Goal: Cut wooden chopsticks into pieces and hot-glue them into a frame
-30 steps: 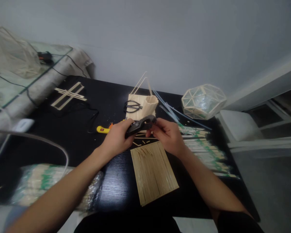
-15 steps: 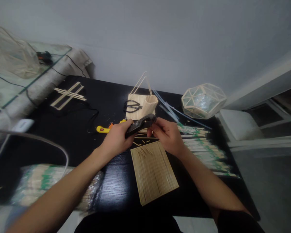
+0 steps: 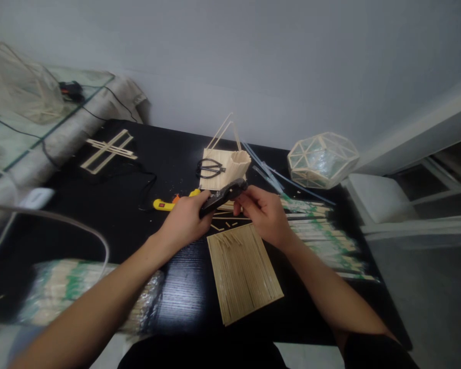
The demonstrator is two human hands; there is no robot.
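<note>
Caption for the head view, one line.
Hands work a black hand tool above a slatted wooden panel on a black table.

The head camera looks forward and down from above and behind the left hand [image 3: 186, 218] and right hand [image 3: 268, 218], at arm's reach, with the table [image 3: 125, 233] around them and wall [image 3: 215, 61] beyond.

A craft workspace, with wooden sticks [image 3: 322, 236], scissors [image 3: 211, 168] and a stick-built polyhedron [image 3: 322, 160] on a black table [image 3: 176, 148].
</note>
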